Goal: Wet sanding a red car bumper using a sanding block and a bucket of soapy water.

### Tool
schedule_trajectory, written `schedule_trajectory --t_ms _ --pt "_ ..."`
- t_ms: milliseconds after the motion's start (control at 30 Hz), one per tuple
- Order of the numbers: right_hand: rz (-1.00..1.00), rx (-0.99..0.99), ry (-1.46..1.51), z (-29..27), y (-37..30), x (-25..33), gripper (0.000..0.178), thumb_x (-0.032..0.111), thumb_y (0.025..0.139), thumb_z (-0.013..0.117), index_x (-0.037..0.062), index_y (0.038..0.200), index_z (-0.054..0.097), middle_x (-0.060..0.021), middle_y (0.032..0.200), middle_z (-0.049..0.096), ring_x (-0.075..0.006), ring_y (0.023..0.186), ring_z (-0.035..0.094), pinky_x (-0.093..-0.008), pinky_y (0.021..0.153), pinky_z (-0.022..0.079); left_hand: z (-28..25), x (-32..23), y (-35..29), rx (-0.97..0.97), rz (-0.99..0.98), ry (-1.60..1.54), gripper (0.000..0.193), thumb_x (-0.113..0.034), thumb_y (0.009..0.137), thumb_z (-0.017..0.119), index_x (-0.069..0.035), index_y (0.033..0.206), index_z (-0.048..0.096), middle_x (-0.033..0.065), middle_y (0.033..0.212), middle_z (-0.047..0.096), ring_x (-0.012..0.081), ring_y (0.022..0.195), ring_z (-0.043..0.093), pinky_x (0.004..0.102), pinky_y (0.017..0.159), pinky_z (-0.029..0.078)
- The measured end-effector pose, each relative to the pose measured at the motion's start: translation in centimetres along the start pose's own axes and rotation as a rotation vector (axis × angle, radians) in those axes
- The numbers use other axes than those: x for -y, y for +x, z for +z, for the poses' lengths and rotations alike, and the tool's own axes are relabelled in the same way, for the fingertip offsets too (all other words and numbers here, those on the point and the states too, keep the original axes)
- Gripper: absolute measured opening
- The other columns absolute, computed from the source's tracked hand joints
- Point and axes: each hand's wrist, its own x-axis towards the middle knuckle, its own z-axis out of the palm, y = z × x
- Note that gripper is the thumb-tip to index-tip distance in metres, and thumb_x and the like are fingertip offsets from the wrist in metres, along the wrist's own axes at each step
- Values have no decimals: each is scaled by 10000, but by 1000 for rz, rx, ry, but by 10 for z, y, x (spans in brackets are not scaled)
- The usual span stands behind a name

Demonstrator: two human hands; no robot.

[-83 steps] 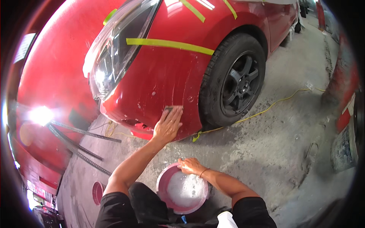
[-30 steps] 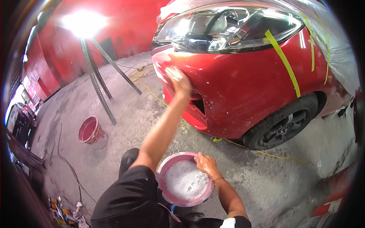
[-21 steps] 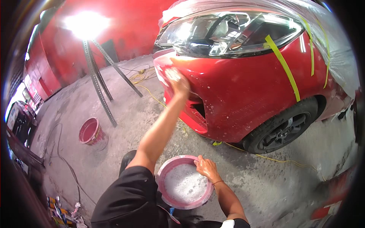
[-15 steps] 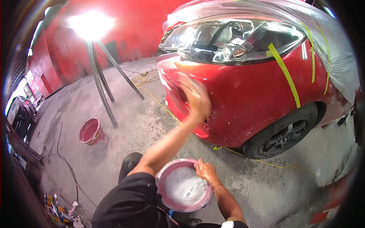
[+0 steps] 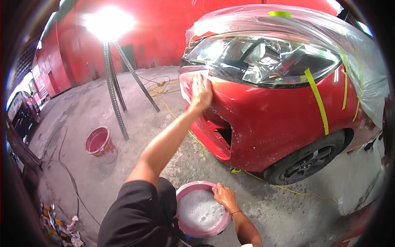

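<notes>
Red paint: front bumper (image 5: 263, 123) of a car, wet and speckled with droplets and suds across the lower face; corner by the headlight (image 5: 263, 61) under the palm.
Left hand (image 5: 201, 92): arm stretched out, palm flat on the bumper's front corner, fingers pressed together; whether a pad or paper lies beneath, cannot tell.
Right hand (image 5: 224, 195): gripping the near rim of the pink basin (image 5: 201, 212), fingers curled over the edge, thumb outside.
Basin contents: foamy water, resting on the concrete floor (image 5: 103, 177) just before the knees.
Masking: clear plastic sheet (image 5: 288, 24) over bonnet and wing, yellow-green tape strips (image 5: 317, 101) on the panel edge, already in place.
Progress, judged: wetting and rubbing well under way on the lower bumper; front corner now in hand; rinse and dry apparently left.
Surroundings: red bucket (image 5: 98, 142) well apart to the left, slotted metal legs (image 5: 117, 86), yellow cord (image 5: 288, 189) along the floor, front wheel (image 5: 306, 162).
</notes>
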Motion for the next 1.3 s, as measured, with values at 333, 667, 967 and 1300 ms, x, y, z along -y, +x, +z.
schedule_trajectory --t_ms 333,667,967,1300 --pt "12 21 -14 1 9 9 352 372 944 513 27 1013 525 -277 836 663 -494 830 628 -585 739 476 4 7 21 -138 -286 -363 494 -272 994 331 94 1306 441 349 1424 354 463 1348 317 488 1140 236" --pt "97 93 -83 4 4 5 358 382 931 527 35 1018 518 -281 846 662 -496 827 627 -588 747 471 15 58 19 188 -420 -414 586 -354 1014 357 65 1424 354 284 1517 267 392 1444 199 417 1197 125" --pt "138 88 -42 -5 11 2 383 397 931 526 29 1034 515 -286 873 659 -504 850 620 -590 759 470 26 -8 0 -200 145 -81 519 -206 1017 340 130 1411 316 314 1500 278 437 1422 229 459 1188 132" --pt "104 47 -4 -3 4 -1 343 347 931 539 8 986 535 -285 787 647 -490 797 629 -572 729 482 -16 -112 -35 -193 -89 -464 574 -183 953 454 139 1404 303 351 1486 250 487 1410 190 555 1161 123"
